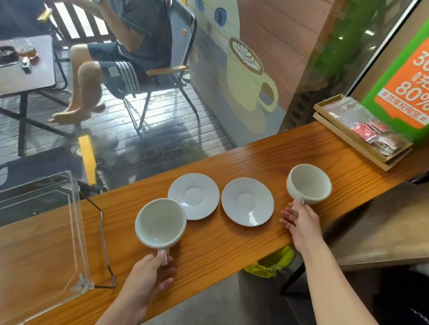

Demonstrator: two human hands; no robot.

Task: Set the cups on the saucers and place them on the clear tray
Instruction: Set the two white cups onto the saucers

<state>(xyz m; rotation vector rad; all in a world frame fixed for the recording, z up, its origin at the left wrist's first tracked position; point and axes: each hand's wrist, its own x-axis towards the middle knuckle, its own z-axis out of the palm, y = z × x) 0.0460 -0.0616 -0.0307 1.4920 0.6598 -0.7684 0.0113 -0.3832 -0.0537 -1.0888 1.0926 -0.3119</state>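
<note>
Fingers [162, 258] on cups [160, 225], saucers [247, 201] between.

We have a single wide-angle view, worn on the head, looking forward and steeply down over the wooden counter [226, 244]. It sits close above the near edge, so both forearms reach in from the bottom. The counter runs diagonally across the frame, and beyond it we look out onto a decked terrace [157, 141].

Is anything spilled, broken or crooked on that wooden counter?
Nothing spilled or broken. Both saucers lie bare. The left hand holds its cup overlapping the left saucer's rim; the right hand holds the other cup.
</note>
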